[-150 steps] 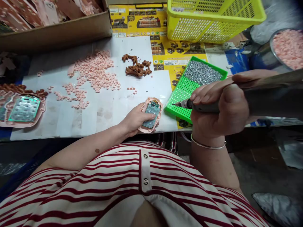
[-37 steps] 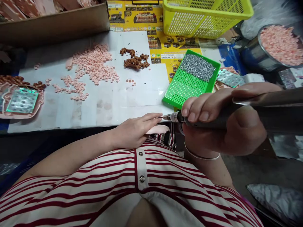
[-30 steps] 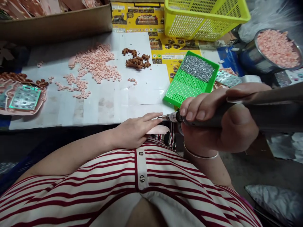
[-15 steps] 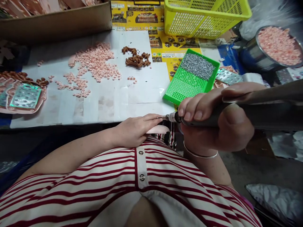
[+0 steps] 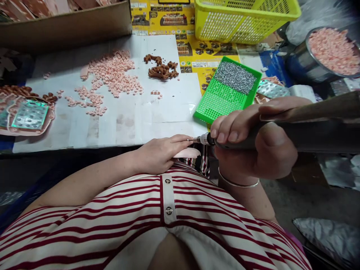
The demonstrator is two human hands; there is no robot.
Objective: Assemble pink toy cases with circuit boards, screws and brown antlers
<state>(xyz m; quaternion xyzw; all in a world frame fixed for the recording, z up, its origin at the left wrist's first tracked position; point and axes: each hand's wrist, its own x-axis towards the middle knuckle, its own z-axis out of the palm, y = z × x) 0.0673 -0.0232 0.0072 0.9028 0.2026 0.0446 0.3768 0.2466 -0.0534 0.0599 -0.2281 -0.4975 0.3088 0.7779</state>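
Note:
My right hand is wrapped round a dark electric screwdriver, which lies sideways with its metal chuck and bit pointing left. The bit's tip meets the fingertips of my left hand, in front of my shirt at the table's edge. That left hand is closed on a pale pink plastic part, whose rounded edge shows below the fingers; the rest of it is hidden. A green perforated tray lies just beyond the screwdriver, with a heap of small silver screws at its far end.
Small pink pieces and brown bone-shaped pieces lie on the white table sheet. At left sits a pink part with a metallic plate. Behind stand a cardboard box and a yellow basket; a metal pot stands right.
Both hands stay almost where they were. My right hand and the screwdriver have shifted very slightly left; the bit remains at my left fingertips.

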